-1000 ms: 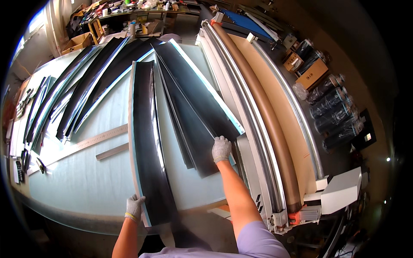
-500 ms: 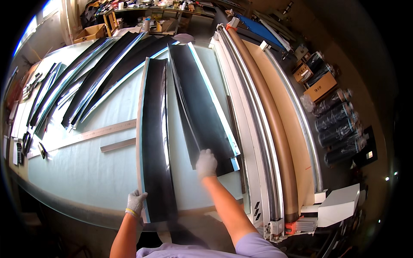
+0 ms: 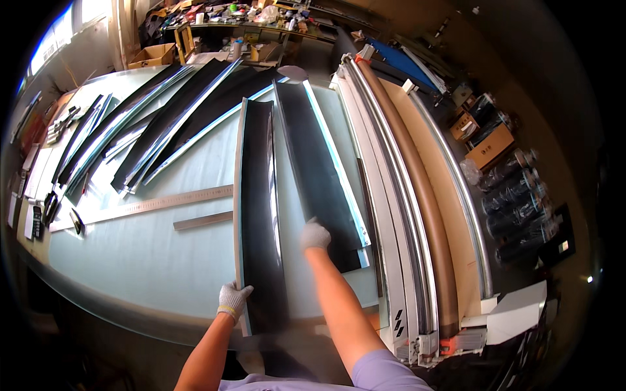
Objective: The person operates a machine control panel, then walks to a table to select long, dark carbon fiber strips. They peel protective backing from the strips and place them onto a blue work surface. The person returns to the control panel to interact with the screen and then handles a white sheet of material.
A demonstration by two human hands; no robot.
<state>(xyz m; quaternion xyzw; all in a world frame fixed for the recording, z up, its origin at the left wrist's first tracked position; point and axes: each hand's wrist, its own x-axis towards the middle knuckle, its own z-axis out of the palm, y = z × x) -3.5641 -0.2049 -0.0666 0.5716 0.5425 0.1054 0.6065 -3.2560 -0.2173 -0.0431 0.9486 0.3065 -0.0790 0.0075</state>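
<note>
Two long black film strips with pale blue edges lie side by side on a pale green table [image 3: 130,260]. My left hand [image 3: 235,298], in a grey knitted glove, is closed on the near left edge of the left strip [image 3: 261,195]. Farther up, my right hand [image 3: 315,234], gloved too and slightly blurred, is closed at the left edge of the right strip [image 3: 319,163], near its lower end. Its fingertips are hidden. A long metal ruler [image 3: 150,205] and a short metal bar [image 3: 203,221] lie left of the strips.
More black strips [image 3: 179,124] lie fanned out at the far left. A long roller machine [image 3: 430,247] borders the table on the right. Wrapped rolls [image 3: 512,195] and cardboard boxes [image 3: 490,147] stand beyond it. Scissors [image 3: 49,207] rest near the left edge. A cluttered bench [image 3: 241,26] stands behind.
The view has shifted, so most things appear farther right and lower. My right hand has moved slightly away from me, and the right strip's raised left edge now looks flatter. My left hand keeps its hold.
</note>
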